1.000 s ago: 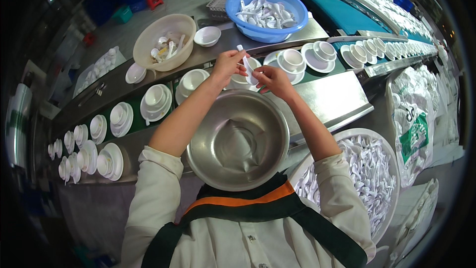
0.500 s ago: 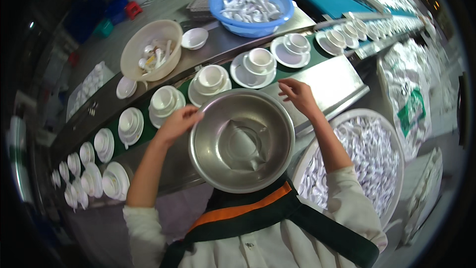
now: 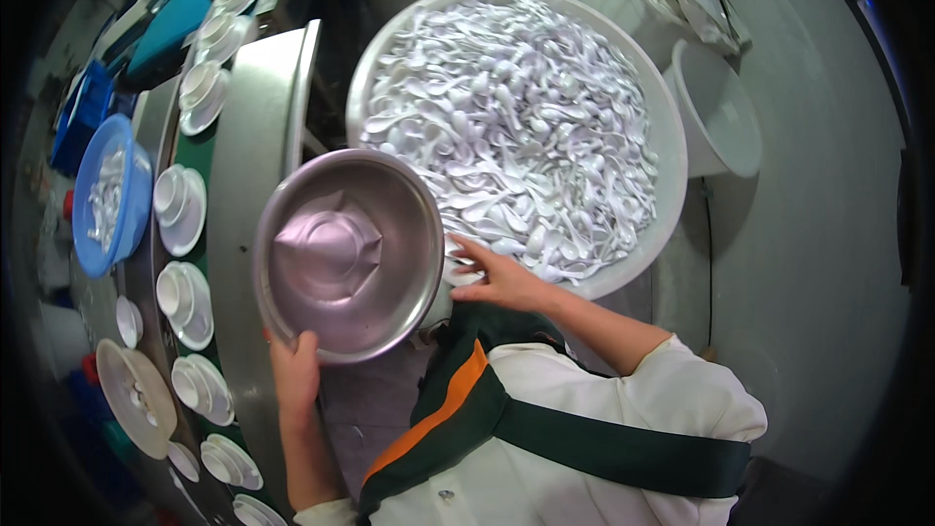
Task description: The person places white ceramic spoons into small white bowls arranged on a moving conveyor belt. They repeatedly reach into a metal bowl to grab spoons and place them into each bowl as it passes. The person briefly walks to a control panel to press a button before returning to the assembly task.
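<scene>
Near the right edge of the steel desk (image 3: pixel 248 156), the metal basin (image 3: pixel 336 244), probably stiff, light and slippery, is best held by its rim, where the left hand (image 3: pixel 295 370) clamps its fingers; the right hand (image 3: pixel 502 282) holds parted fingers beside the spoon tub (image 3: pixel 633 268).

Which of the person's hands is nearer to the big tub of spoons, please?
Right. The right hand is at the near edge of the tub; the left hand is farther away, holding the lower edge of the metal bowl.
</scene>
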`<state>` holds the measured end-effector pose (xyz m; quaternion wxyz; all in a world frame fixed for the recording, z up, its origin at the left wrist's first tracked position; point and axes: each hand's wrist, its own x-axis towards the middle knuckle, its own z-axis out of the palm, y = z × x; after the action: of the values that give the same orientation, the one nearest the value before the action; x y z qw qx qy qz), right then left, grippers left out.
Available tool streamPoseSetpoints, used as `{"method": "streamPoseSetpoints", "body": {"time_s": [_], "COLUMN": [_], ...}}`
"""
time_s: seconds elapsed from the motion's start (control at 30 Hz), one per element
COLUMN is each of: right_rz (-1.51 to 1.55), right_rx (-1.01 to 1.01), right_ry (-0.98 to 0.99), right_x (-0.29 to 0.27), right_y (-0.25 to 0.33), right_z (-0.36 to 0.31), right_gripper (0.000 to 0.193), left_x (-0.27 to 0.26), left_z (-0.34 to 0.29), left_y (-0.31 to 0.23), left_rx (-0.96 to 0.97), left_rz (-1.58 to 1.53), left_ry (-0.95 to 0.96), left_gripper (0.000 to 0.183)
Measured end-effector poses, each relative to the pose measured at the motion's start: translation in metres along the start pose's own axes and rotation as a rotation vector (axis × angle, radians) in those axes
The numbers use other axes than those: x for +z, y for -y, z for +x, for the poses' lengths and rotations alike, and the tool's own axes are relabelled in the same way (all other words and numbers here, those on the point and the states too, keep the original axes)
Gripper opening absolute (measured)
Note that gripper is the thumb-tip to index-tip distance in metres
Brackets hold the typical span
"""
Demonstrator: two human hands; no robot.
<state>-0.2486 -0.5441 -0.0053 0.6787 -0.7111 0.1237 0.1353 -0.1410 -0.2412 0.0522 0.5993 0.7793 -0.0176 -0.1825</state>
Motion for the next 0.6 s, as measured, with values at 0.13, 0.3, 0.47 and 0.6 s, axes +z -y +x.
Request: {"method": "streamPoseSetpoints", "body": {"time_s": [0.13,0.3,0.47,0.6], "right_rz": [-0.876,-1.288,-0.954,-0.754], "right_rx": [0.001,0.700,0.620,0.417], "right_ry": [-0.416,-0.425,-0.475,-0.594], "right_x": [-0.105,-0.211,-0.241,-0.249], "right_y": [-0.111,-0.169,-0.200,-0.212], "right_z": [-0.054,-0.120,-0.097,-0.090], "right_gripper": [0.100,0.124,0.131,0.130], "left_x": [0.097,0.175,0.250,0.305], "left_z": [0.031,0.048,0.079,0.107], "left_y": [-0.017,-0.034,-0.012,-0.001], "left_rx": [0.238,0.272,0.293,0.290], "left_rz": [0.290,0.810,1.002,0.869], "left_ry": [0.143,0.007,0.151,0.319], "left_gripper": [0.082,0.083,0.085,0.087]}}
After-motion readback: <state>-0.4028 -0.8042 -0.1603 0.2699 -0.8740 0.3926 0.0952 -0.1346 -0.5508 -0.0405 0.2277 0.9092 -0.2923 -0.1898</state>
